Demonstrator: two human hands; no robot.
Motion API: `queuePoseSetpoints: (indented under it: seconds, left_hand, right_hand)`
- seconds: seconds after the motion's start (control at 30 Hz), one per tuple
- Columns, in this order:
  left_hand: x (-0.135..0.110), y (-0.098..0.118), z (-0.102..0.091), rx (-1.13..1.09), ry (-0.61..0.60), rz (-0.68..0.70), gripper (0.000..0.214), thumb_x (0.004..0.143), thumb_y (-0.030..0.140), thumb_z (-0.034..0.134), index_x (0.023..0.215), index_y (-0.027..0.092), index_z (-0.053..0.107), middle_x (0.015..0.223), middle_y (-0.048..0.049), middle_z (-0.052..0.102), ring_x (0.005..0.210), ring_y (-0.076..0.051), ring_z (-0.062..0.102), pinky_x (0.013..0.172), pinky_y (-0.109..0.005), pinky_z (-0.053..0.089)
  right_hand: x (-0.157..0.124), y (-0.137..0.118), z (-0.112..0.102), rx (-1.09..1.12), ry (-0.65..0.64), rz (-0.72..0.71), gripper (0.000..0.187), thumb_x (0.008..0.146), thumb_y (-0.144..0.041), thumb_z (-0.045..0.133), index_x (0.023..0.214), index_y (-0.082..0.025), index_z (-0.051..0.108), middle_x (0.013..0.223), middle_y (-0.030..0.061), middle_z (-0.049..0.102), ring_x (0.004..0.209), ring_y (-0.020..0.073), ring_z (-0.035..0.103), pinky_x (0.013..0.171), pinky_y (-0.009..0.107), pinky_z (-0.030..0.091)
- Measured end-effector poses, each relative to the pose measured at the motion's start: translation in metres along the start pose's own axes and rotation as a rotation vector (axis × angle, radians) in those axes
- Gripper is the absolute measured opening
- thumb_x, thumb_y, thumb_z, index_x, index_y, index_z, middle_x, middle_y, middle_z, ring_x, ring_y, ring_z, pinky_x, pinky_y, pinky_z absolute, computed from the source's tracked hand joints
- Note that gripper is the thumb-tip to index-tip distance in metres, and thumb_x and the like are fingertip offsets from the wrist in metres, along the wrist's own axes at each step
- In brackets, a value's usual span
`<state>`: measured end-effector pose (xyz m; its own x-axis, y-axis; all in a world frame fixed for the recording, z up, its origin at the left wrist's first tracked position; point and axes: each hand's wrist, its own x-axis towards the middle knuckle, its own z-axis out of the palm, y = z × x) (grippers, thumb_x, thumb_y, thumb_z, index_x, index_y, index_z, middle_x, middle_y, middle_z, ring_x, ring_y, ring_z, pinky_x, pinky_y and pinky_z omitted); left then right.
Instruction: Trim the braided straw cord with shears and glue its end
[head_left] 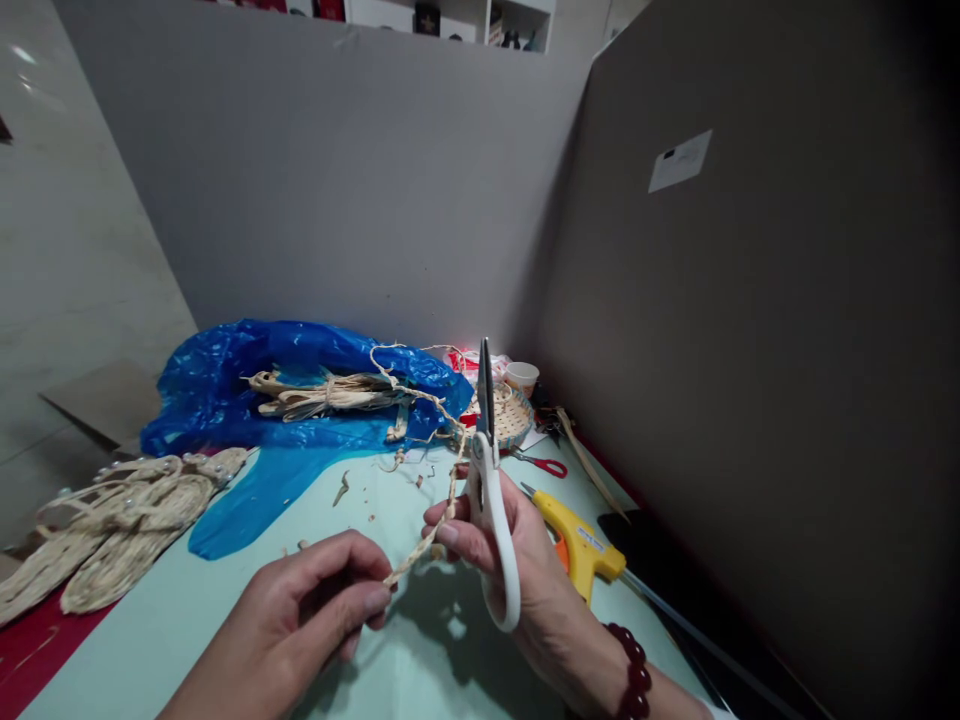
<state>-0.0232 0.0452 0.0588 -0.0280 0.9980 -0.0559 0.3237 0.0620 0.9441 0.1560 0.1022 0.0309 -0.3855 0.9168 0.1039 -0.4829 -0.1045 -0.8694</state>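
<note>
- Pinching, in the head view, a braided straw cord [452, 490] between thumb and fingers of the left hand [322, 610]; cannot tell whether ending inside that grip.
- Holding the same cord farther up at thumb and fingertips of the right hand [525, 560], with a short slanting length between both grips.
- Carrying white-handled scissors [491, 500] in the right hand as well, nearly upright, tips up, with blades seemingly together, just right of the cord.
- Observed apart from one another: left hand clamped on cord, right hand clamped on scissors and cord.
- Traced past the right hand: cord rising, then bending left to cross in front of a blue plastic bag [217, 390].
- Noted on that bag: a tied straw bundle [330, 395], well beyond both hands.
- Noted left of the left hand, well apart: woven slippers [150, 510] with beads on the straps.
- Noted on the pale green tabletop [157, 630]: a yellow glue gun [581, 545] just right of the right hand, red-handled scissors [551, 467] behind it.
- Noted farther back: a woven basket [514, 410] and a white cup [523, 375].
</note>
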Motion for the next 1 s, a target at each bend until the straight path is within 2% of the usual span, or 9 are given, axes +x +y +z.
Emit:
queuePoseSetpoints:
  seconds: [0.1, 0.23, 0.33, 0.47, 0.6, 0.7, 0.8, 0.9, 1.0]
  left_hand:
    - [-0.004, -0.002, 0.003, 0.073, 0.069, 0.07, 0.013, 0.075, 0.038, 0.068, 0.069, 0.026, 0.071, 0.059, 0.0033, 0.06, 0.057, -0.015, 0.052, 0.053, -0.025, 0.039]
    - [-0.008, -0.008, 0.005, 0.201, 0.163, 0.293, 0.009, 0.08, 0.036, 0.068, 0.076, 0.03, 0.074, 0.075, -0.0004, 0.072, 0.07, -0.021, 0.064, 0.066, -0.026, 0.046]
    - [-0.008, -0.013, 0.004, 0.252, 0.143, 0.357, 0.014, 0.085, 0.035, 0.061, 0.08, 0.031, 0.073, 0.074, 0.0002, 0.072, 0.063, -0.019, 0.063, 0.063, -0.025, 0.046]
    - [-0.006, -0.021, 0.002, 0.257, 0.043, 0.298, 0.026, 0.092, 0.039, 0.047, 0.085, 0.03, 0.07, 0.065, 0.0019, 0.066, 0.055, -0.017, 0.059, 0.059, -0.025, 0.045]
    - [-0.002, -0.025, 0.002, 0.222, -0.096, 0.165, 0.033, 0.095, 0.044, 0.038, 0.089, 0.027, 0.066, 0.07, -0.0006, 0.067, 0.056, -0.017, 0.057, 0.056, -0.027, 0.045]
    - [-0.002, -0.021, 0.004, 0.164, -0.067, 0.144, 0.03, 0.092, 0.044, 0.044, 0.077, 0.026, 0.064, 0.068, 0.0005, 0.063, 0.06, -0.017, 0.054, 0.06, -0.027, 0.043]
    - [-0.003, -0.014, 0.005, 0.156, -0.014, 0.112, 0.028, 0.087, 0.048, 0.052, 0.079, 0.026, 0.067, 0.065, 0.0014, 0.063, 0.058, -0.017, 0.052, 0.056, -0.027, 0.039]
    - [-0.004, -0.011, 0.004, 0.179, -0.041, 0.09, 0.03, 0.085, 0.05, 0.055, 0.077, 0.025, 0.07, 0.071, -0.0009, 0.067, 0.062, -0.018, 0.053, 0.056, -0.027, 0.038]
    - [-0.003, -0.011, 0.003, 0.13, -0.101, 0.019, 0.034, 0.086, 0.051, 0.053, 0.073, 0.023, 0.067, 0.061, 0.0021, 0.059, 0.056, -0.014, 0.047, 0.053, -0.025, 0.034]
  right_hand:
    - [-0.002, -0.002, 0.003, -0.036, 0.009, 0.017, 0.051, 0.066, -0.024, 0.087, 0.105, -0.022, 0.054, 0.085, 0.0003, 0.074, 0.071, 0.01, 0.064, 0.066, 0.019, 0.048]
    - [-0.002, -0.004, 0.007, -0.051, 0.024, 0.043, 0.055, 0.065, -0.026, 0.088, 0.105, -0.022, 0.052, 0.083, 0.0008, 0.074, 0.07, 0.0114, 0.065, 0.066, 0.021, 0.048]
    - [-0.002, -0.002, 0.008, -0.057, 0.046, 0.05, 0.057, 0.062, -0.027, 0.089, 0.105, -0.022, 0.051, 0.08, 0.0011, 0.073, 0.071, 0.0128, 0.064, 0.066, 0.023, 0.047]
    - [-0.001, 0.002, 0.006, -0.057, 0.09, 0.032, 0.06, 0.058, -0.026, 0.091, 0.104, -0.024, 0.054, 0.072, -0.0035, 0.069, 0.065, 0.0128, 0.062, 0.062, 0.022, 0.047]
    - [0.001, 0.002, 0.007, -0.077, 0.124, 0.054, 0.061, 0.055, -0.023, 0.092, 0.103, -0.024, 0.054, 0.07, -0.0041, 0.069, 0.06, 0.0126, 0.062, 0.058, 0.022, 0.048]
    - [0.002, 0.0, 0.008, -0.084, 0.139, 0.077, 0.061, 0.053, -0.021, 0.092, 0.1, -0.023, 0.054, 0.07, -0.003, 0.071, 0.057, 0.0104, 0.061, 0.055, 0.019, 0.046]
    - [0.003, 0.002, 0.007, -0.109, 0.126, 0.092, 0.06, 0.055, -0.018, 0.091, 0.1, -0.023, 0.052, 0.063, -0.0054, 0.069, 0.053, 0.0083, 0.058, 0.051, 0.017, 0.043]
    - [0.003, 0.007, 0.004, -0.112, 0.081, 0.078, 0.058, 0.058, -0.017, 0.089, 0.101, -0.025, 0.051, 0.057, -0.009, 0.065, 0.05, 0.0079, 0.056, 0.051, 0.017, 0.044]
    - [0.002, 0.008, 0.004, -0.116, 0.051, 0.054, 0.057, 0.059, -0.015, 0.089, 0.1, -0.025, 0.051, 0.058, -0.0101, 0.064, 0.05, 0.0065, 0.055, 0.052, 0.016, 0.044]
